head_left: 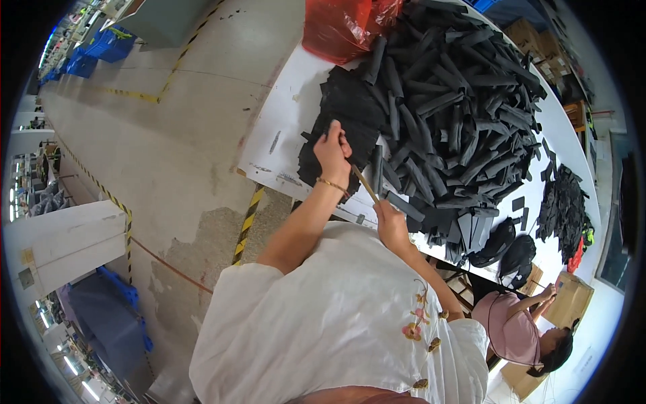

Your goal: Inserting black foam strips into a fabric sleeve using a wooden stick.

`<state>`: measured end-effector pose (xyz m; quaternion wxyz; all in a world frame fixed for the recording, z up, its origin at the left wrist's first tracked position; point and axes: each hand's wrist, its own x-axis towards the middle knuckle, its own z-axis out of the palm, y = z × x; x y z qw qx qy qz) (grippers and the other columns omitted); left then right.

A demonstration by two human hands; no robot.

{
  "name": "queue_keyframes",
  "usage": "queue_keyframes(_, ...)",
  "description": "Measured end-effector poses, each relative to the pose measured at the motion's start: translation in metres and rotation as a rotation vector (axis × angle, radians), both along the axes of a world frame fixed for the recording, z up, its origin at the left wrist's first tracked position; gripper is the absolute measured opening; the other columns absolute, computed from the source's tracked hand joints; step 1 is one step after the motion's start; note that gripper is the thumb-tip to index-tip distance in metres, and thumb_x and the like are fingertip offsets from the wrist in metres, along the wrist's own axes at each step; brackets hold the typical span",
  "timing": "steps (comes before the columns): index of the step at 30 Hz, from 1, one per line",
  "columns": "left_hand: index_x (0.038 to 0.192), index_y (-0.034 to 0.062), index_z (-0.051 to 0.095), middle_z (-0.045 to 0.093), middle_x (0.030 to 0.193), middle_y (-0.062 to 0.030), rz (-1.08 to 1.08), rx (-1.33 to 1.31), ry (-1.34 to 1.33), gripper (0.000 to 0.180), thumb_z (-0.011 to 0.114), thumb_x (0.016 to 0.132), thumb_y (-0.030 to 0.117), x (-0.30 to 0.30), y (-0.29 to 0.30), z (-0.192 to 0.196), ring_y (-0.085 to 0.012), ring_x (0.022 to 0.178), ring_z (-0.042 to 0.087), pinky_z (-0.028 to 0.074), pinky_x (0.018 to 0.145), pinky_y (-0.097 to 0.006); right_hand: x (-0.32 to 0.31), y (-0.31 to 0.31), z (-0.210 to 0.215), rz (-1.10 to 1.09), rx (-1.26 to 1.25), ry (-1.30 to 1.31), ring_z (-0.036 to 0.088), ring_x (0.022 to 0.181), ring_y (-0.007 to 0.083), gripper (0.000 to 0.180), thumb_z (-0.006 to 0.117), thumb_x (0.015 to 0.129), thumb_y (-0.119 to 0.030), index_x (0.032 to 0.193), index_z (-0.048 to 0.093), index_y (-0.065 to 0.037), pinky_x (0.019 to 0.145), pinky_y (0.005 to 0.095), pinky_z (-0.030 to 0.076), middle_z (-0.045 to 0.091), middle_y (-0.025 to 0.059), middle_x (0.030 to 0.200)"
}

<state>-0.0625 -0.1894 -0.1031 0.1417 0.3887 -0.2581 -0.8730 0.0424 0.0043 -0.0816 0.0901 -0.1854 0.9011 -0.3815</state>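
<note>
My left hand is closed, with dark material showing at its fingertips; I take this for a black fabric piece, though most of it is hidden. Below it a stack of flat black fabric pieces lies on the white table. Closer to my body, my right hand grips a thin tan stick. The stick slants up and left, its far end reaching the left hand. A large heap of black fabric tubes lies just right of both hands.
A red plastic bag sits at the table's far edge. Black bags and another black pile lie to the right. A person in pink works at the lower right. Yellow-black tape marks the floor at left.
</note>
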Motion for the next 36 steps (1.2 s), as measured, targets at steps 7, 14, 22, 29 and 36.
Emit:
queue_keyframes(7,0.07,0.0127,0.044,0.034,0.052,0.0044,0.198,-0.117,0.183,0.035,0.059,0.094,0.033,-0.049,-0.104,0.036,-0.0072,0.04,0.026,0.023,0.04,-0.023,0.041,0.069,0.039,0.128,0.063,-0.229,0.059,0.055,0.0356,0.021,0.067,0.086,-0.016,0.094,0.054,-0.001,0.05,0.0392,0.046,0.057,0.0192,0.059)
queue_keyframes(14,0.072,0.013,0.045,0.042,0.058,0.0024,0.04,0.345,0.047,0.033,0.051,0.098,0.033,-0.022,0.002,0.021,-0.0076,0.045,0.037,0.032,0.044,-0.023,-0.061,-0.038,0.044,-0.201,-0.418,0.141,0.042,0.061,0.008,0.015,0.067,0.086,-0.006,0.096,0.06,0.002,0.052,0.0222,0.035,0.051,0.0016,0.077)
queue_keyframes(22,0.121,-0.002,0.056,0.066,0.102,-0.0106,-0.777,-0.624,0.224,0.049,0.061,0.091,0.036,-0.003,-0.014,0.04,-0.0174,0.089,0.064,0.05,0.076,-0.025,-0.09,-0.024,0.032,-0.293,-0.624,-0.233,0.043,0.06,0.008,0.017,0.06,0.093,-0.014,0.09,0.061,0.003,0.054,0.024,0.035,0.052,-0.0001,0.069)
queue_keyframes(29,0.076,0.0025,0.053,0.049,0.056,-0.0006,-1.214,-0.483,0.338,0.039,0.048,0.099,0.033,0.033,0.044,0.05,-0.0104,0.042,0.044,0.046,0.046,-0.027,-0.101,-0.004,0.046,-0.503,-0.509,0.249,0.043,0.06,0.0086,0.016,0.052,0.093,-0.005,0.079,0.057,-0.001,0.053,0.0242,0.036,0.052,0.001,0.07)
queue_keyframes(36,0.064,0.0019,0.05,0.053,0.053,-0.0056,-1.23,-0.469,0.303,0.046,0.043,0.1,0.03,0.073,0.047,0.016,-0.0133,0.044,0.053,0.045,0.046,-0.027,-0.14,0.109,0.122,-0.722,-0.693,0.205,0.035,0.049,0.0033,0.023,0.05,0.096,-0.02,0.078,0.055,-0.006,0.043,0.0208,0.026,0.044,-0.0048,0.059)
